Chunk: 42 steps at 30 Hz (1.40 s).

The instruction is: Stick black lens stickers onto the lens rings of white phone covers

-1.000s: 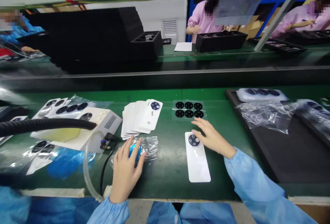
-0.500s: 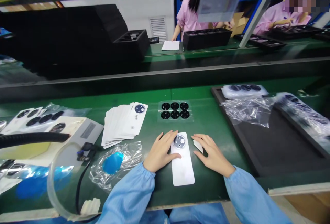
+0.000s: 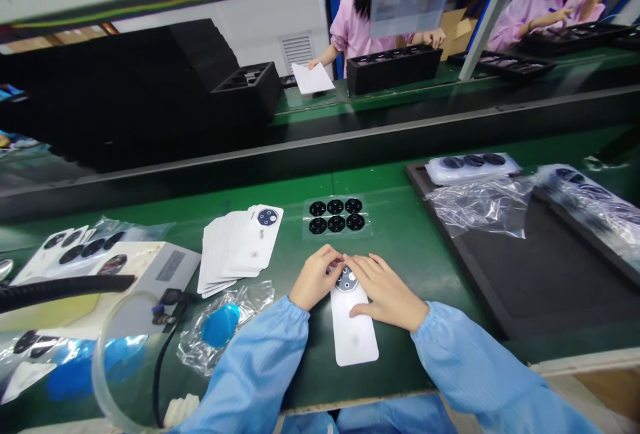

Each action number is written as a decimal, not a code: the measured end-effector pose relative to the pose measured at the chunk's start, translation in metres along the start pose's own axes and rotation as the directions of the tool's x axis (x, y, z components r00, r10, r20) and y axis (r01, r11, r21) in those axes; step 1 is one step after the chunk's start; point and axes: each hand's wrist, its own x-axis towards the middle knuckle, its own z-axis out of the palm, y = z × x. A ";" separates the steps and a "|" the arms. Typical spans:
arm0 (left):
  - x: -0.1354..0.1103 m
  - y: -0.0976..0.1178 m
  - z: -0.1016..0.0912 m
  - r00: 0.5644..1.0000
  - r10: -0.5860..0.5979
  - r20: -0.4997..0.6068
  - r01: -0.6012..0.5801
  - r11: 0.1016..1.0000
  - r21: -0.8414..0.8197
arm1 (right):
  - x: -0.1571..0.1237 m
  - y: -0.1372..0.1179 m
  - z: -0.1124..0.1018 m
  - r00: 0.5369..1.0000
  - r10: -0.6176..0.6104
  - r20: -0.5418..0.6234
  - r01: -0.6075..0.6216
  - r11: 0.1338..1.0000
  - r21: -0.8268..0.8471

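A white phone back cover [image 3: 353, 334] lies flat on the green belt in front of me, its round camera ring [image 3: 345, 280] at the far end. My left hand [image 3: 316, 277] curls at the ring's left edge, fingertips pinched on it. My right hand [image 3: 386, 291] lies over the cover's upper right, fingers stretched flat toward the ring. Just beyond sits a clear sheet with black round lens pieces [image 3: 336, 215]. A fanned stack of white back covers [image 3: 240, 247] lies to the left.
A plastic bag with a blue film [image 3: 221, 325] lies at left, next to a white box with a black hose [image 3: 65, 286]. A black tray [image 3: 540, 267] with bagged covers fills the right. Across the far belt, people in pink handle black trays [image 3: 393, 67].
My left hand left the blue-film bag and came to the cover's camera ring. My right hand slid from beside the cover onto it. Both hands now meet at the ring.
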 end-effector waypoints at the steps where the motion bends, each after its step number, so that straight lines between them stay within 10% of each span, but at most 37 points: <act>1: 0.001 -0.001 -0.001 1.000 0.007 0.012 -0.007 1.000 0.000 | 0.000 0.001 0.000 1.000 0.003 0.003 -0.003 1.000 0.000; 28: -0.006 0.009 0.012 0.997 0.036 0.063 -0.061 0.890 0.451 | 0.003 -0.012 0.001 0.993 0.119 0.007 -0.119 0.993 -0.010; 42: 0.001 0.004 0.002 0.999 0.038 0.040 -0.046 0.971 0.234 | 0.003 -0.014 0.000 0.991 0.135 0.018 -0.135 0.991 -0.008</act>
